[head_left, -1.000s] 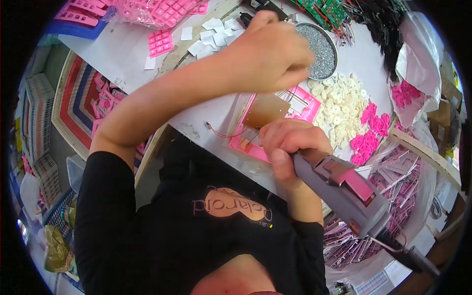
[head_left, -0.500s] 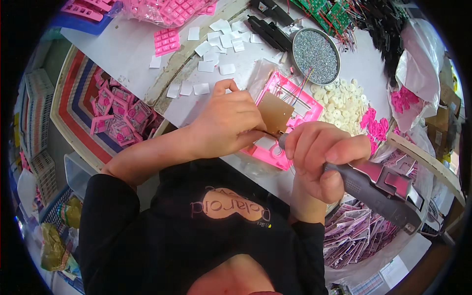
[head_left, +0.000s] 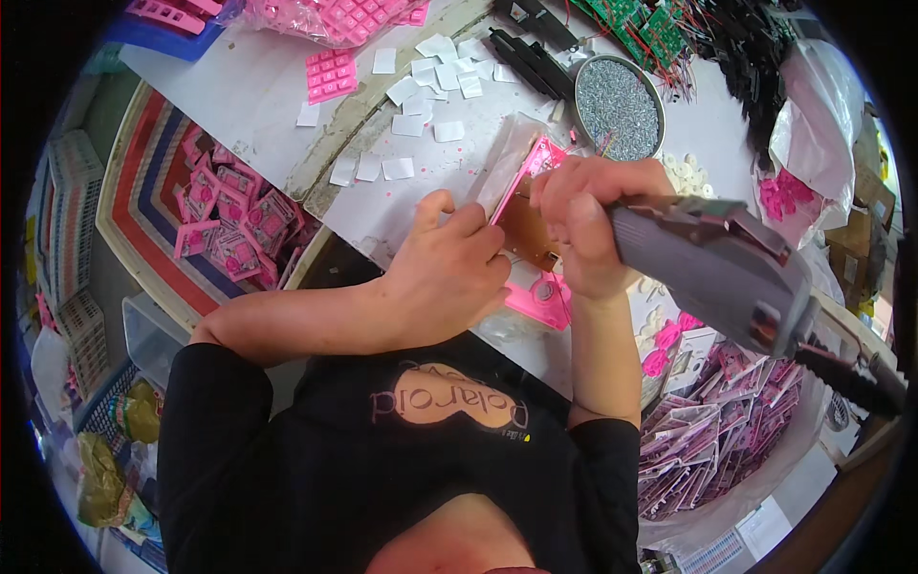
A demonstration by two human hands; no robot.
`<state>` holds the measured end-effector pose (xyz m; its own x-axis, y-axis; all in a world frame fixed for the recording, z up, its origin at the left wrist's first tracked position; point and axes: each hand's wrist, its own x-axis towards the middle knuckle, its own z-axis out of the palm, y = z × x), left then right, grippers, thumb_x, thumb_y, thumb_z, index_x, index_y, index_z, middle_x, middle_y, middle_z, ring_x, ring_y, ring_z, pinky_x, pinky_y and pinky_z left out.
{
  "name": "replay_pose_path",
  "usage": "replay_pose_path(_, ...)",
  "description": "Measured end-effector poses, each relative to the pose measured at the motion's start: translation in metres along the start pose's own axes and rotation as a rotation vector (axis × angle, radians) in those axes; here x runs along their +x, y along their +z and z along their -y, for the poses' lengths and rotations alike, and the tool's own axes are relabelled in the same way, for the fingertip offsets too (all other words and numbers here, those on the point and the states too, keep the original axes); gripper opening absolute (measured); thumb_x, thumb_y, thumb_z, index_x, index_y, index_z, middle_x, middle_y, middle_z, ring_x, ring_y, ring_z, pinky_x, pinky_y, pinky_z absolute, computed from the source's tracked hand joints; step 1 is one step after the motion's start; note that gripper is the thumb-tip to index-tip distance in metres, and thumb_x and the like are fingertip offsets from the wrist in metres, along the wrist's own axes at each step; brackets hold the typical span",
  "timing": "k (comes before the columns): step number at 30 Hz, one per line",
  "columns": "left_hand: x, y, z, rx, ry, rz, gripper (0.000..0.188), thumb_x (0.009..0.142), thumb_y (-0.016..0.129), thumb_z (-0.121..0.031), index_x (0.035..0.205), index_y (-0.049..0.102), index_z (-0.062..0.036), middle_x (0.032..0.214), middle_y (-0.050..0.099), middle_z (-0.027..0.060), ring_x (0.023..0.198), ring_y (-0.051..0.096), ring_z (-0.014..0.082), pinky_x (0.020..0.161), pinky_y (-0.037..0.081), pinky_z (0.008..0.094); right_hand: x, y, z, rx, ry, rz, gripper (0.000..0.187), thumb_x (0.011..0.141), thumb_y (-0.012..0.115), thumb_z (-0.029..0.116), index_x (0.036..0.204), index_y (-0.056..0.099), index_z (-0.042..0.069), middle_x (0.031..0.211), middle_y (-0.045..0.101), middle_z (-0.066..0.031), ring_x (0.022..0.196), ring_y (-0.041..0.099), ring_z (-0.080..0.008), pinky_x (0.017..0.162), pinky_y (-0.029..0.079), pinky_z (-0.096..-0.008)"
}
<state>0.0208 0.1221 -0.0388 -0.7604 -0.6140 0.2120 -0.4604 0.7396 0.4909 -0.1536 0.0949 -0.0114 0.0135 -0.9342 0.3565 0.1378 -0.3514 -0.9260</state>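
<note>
The right hand (head_left: 598, 220) has moved up and away from the person since half a second ago, and now covers much of the right side of the pink housing (head_left: 540, 301). Its grip is wrapped around the front of the grey power tool (head_left: 712, 268), whose body now lies across the white discs (head_left: 687, 175) and hides most of them. The left hand (head_left: 449, 273) has come back toward the person from its place at the tool's tip, and its curled fingers now rest at the housing's left edge; whether they hold anything I cannot tell. A second ago that hand was beside the small metal pieces (head_left: 620, 107), which now lie beyond both hands. The housing sits on the tabletop (head_left: 708, 129) between the hands, with the brown board (head_left: 524, 234) inside it partly visible. The change suggests that the work has shifted from the housing's lower part to its right side, with the left hand probably steadying it. The tool's tip is hidden, so contact cannot be confirmed.
</note>
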Motion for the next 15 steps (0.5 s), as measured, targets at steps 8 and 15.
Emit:
replay_pose_path(8, -0.002, -0.014, 0.005, -0.19, -0.073, 0.104, 0.011, 0.083, 0.072, -0.014, 0.093, 0.068, -0.01, 0.084, 0.064, 0.0026, 0.075, 0.063, 0.0262, 0.065, 0.051, 0.0385, 0.005, -0.013, -0.005, -0.08, 0.019, 0.064, 0.025, 0.087, 0.069, 0.007, 0.102, 0.05, 0.004, 0.068, 0.055, -0.0069, 0.057, 0.05, -0.0155, 0.061, 0.05, -0.0374)
replay_pose_path(15, 0.005, -0.002, 0.016, -0.352, 0.041, -0.183, 0.015, 0.084, 0.073, -0.003, 0.098, 0.068, -0.005, 0.09, 0.068, 0.0101, 0.078, 0.066, 0.0268, 0.064, 0.053, 0.0363, -0.042, -0.024, 0.006, -0.209, 0.52, 0.027, 0.04, 0.085, 0.075, 0.003, 0.123, 0.063, 0.001, 0.085, 0.063, 0.0, 0.067, 0.054, -0.0058, 0.06, 0.045, -0.0221)
